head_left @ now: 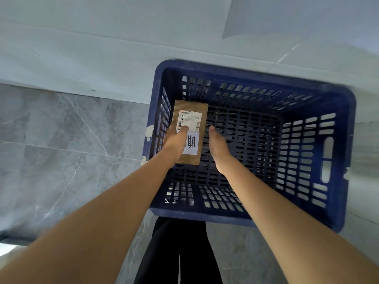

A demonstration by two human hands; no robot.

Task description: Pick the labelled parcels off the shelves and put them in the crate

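Note:
A dark blue slotted plastic crate (254, 75) stands on the floor below me. Inside it, against the left wall, is a flat brown paper parcel (191, 107) with a printed shipping label and a white handwritten slip. My left hand (175, 143) grips the parcel's near left part, thumb lying on the label and fingers hidden beneath. My right hand (218, 145) is inside the crate just right of the parcel, edge-on with straight fingers, holding nothing. Whether it touches the parcel's edge is unclear.
The crate's mesh bottom (252, 140) to the right of the parcel holds only a few thin scraps. Grey marbled floor tiles (61, 140) lie to the left, and a pale wall (123, 37) runs behind. My dark-trousered legs (178, 253) stand at the crate's near edge.

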